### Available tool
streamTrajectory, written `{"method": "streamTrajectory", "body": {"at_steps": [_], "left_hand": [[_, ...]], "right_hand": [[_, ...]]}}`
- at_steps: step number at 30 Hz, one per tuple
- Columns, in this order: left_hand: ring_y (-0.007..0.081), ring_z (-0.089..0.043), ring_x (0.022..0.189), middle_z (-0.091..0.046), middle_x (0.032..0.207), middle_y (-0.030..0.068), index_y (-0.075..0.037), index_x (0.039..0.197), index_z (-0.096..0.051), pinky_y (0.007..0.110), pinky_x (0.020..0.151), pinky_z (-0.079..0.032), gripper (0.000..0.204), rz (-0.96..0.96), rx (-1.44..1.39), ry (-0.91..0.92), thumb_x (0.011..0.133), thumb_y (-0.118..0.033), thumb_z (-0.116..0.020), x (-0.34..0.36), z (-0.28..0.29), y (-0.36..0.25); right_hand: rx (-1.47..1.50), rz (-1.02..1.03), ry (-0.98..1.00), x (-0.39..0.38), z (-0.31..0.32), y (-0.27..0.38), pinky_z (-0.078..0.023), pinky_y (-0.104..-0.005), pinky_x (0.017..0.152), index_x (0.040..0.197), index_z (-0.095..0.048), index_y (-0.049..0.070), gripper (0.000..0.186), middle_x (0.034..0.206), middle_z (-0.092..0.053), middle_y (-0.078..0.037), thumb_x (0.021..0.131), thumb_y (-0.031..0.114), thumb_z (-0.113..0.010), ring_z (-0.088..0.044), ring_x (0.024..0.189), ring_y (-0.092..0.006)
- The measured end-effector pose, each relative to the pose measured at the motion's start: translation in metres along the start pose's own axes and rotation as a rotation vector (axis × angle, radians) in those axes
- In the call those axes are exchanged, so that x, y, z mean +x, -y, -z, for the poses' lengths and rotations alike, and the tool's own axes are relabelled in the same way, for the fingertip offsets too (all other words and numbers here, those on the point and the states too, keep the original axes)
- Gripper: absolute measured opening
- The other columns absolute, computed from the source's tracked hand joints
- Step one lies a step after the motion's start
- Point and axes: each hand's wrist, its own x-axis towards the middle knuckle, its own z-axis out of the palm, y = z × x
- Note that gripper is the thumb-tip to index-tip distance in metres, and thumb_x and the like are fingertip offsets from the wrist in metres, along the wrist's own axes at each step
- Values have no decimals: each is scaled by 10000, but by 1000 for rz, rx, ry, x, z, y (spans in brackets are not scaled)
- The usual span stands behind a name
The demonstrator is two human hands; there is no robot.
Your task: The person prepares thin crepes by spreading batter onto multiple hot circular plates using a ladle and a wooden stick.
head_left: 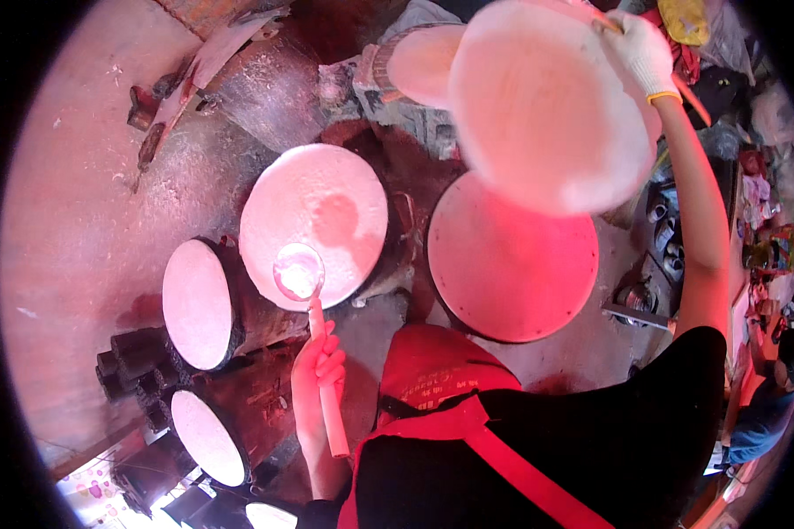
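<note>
My left hand (319, 363), bare, is closed round the pale handle of a ladle (296, 273). The ladle's shiny bowl lies over the lower edge of a round griddle (269, 207) coated with a whitish layer, which has a darker patch right of its middle. My right hand (641, 55), in a white knitted glove with a yellow cuff, is closed at the far rim of a big round lid (547, 106). That lid is raised and tilted. Its lower edge overlaps the view of a large round pale disc (512, 273) with dark spots along its rim.
On the left are two more round pale discs (198, 304) (207, 438). Dark cylindrical blocks (141, 361) are stacked beside them. Another pale disc (425, 66) sits at the back. Metal vessels (640, 298) stand on the right, and another person (759, 423) is farther right.
</note>
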Motion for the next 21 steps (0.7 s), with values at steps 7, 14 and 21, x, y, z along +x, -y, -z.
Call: {"method": "streamTrajectory", "body": {"at_steps": [7,14,21], "left_hand": [[47,-356,514,-434,778,30,41,1222,-417,158,355,-288,283,-21,160,35,957,-56,-440,51,-32,-59],[28,-312,480,-438,800,19,-13,1281,-393,153,364,-230,344,-89,396,-80,953,-104,-440,88,-48,-115],[31,-324,496,-430,785,14,-17,1241,-411,150,370,-237,314,-118,281,-103,942,-99,-458,84,-27,-119]], "right_hand": [[-128,699,-445,43,-105,30,-524,-366,671,984,-673,198,241,865,-637,-43,752,262,-653,-629,822,-242],[-125,338,-30,-31,-316,59,-508,-378,703,1000,-665,203,273,901,-596,-14,729,235,-656,-589,870,-239],[-85,248,40,-73,-354,60,-496,-372,762,1081,-645,189,371,952,-593,-23,712,168,-673,-560,886,-271]]}}
